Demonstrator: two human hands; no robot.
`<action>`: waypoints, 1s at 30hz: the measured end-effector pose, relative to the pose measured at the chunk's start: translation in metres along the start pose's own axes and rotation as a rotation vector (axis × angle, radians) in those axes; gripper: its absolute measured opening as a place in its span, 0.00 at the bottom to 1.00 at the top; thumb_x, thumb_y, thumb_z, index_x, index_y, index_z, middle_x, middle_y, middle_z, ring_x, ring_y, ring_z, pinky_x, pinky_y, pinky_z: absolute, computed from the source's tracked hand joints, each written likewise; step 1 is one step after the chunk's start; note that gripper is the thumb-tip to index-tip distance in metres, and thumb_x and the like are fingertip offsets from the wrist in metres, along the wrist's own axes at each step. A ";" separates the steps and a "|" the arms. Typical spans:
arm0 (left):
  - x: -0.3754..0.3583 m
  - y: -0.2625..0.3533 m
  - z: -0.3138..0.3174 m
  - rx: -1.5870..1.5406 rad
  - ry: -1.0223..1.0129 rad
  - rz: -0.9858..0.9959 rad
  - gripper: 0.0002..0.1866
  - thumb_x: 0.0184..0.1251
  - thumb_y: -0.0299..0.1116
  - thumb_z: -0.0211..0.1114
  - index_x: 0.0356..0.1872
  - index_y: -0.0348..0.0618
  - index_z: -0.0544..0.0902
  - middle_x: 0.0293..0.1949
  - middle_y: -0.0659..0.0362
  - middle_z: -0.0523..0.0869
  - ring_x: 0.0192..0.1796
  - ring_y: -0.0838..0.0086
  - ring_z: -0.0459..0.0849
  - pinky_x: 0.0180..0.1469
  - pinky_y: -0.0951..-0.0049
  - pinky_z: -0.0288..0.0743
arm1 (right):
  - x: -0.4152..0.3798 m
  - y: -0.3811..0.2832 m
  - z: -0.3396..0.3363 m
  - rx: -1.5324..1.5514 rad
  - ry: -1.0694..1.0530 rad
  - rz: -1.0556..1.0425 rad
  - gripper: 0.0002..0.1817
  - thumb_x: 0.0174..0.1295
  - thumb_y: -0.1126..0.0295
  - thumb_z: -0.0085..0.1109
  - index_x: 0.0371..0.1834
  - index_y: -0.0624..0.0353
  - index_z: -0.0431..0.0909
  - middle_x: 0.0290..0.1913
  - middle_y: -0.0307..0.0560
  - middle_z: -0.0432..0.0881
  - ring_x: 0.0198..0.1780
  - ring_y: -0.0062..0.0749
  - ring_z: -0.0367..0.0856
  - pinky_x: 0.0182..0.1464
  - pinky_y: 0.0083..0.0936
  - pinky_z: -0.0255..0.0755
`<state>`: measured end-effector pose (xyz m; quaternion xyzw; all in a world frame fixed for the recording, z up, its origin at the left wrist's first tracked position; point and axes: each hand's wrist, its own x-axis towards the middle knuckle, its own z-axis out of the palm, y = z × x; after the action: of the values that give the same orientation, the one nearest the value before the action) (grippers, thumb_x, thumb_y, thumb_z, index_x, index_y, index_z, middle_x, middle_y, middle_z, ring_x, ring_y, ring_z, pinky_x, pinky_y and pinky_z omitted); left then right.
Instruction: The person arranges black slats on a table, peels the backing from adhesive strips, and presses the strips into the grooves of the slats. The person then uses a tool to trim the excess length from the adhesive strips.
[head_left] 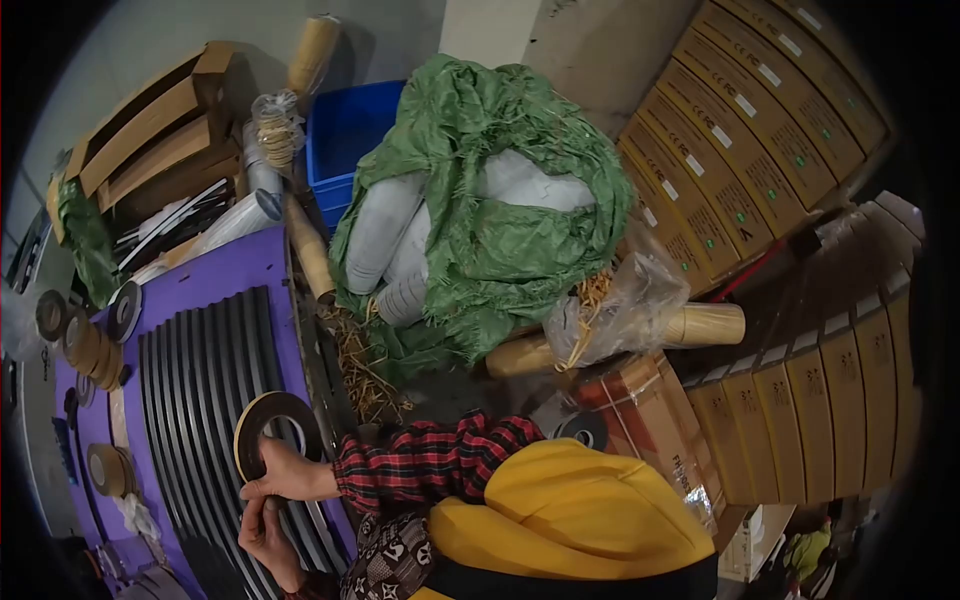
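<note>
My right hand (288, 472), below a red and black plaid sleeve, holds a wide, dark roll of tape (252, 438) with a tan outer edge. Its fingers go into the ring and the thumb lies toward the lower side. Just below, my left hand (270, 545) has its fingertips bent together close to the right thumb. What lies between those fingertips is too small to make out. Both hands are over a row of long black ribbed strips (190, 400) lying side by side on a purple table (262, 258).
Several tape rolls (110, 470) stand along the table's far side. Beyond the table's end are a green woven sack (480, 240) with grey wrapped rolls, a blue bin (350, 130) and open cardboard (150, 130). Stacked brown cartons (740, 130) rise at the right.
</note>
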<state>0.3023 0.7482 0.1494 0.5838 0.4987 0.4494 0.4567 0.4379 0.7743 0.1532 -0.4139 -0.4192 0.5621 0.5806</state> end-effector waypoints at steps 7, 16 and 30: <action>-0.012 0.070 0.034 0.203 -0.026 -0.178 0.12 0.65 0.28 0.54 0.44 0.31 0.78 0.35 0.55 0.83 0.37 0.78 0.80 0.41 0.78 0.73 | -0.006 -0.003 -0.006 0.096 -0.001 0.059 0.30 0.44 0.72 0.67 0.46 0.70 0.60 0.37 0.51 0.72 0.40 0.33 0.73 0.41 0.27 0.68; -0.008 0.071 0.052 0.283 0.017 -0.174 0.13 0.67 0.28 0.50 0.45 0.29 0.75 0.36 0.54 0.81 0.39 0.76 0.80 0.42 0.76 0.74 | 0.003 0.021 -0.017 -0.124 -0.069 -0.028 0.33 0.43 0.70 0.68 0.47 0.72 0.56 0.35 0.55 0.72 0.36 0.36 0.74 0.37 0.31 0.69; 0.058 -0.016 0.002 -0.287 0.175 -0.134 0.03 0.60 0.26 0.49 0.33 0.39 0.70 0.23 0.62 0.73 0.24 0.80 0.72 0.32 0.76 0.75 | -0.014 -0.037 -0.040 0.411 -0.439 0.255 0.16 0.51 0.75 0.58 0.41 0.59 0.63 0.27 0.40 0.74 0.28 0.20 0.73 0.25 0.15 0.66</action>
<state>0.3071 0.8070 0.1375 0.4370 0.5048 0.5336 0.5191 0.4876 0.7594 0.1761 -0.2061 -0.3569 0.7790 0.4727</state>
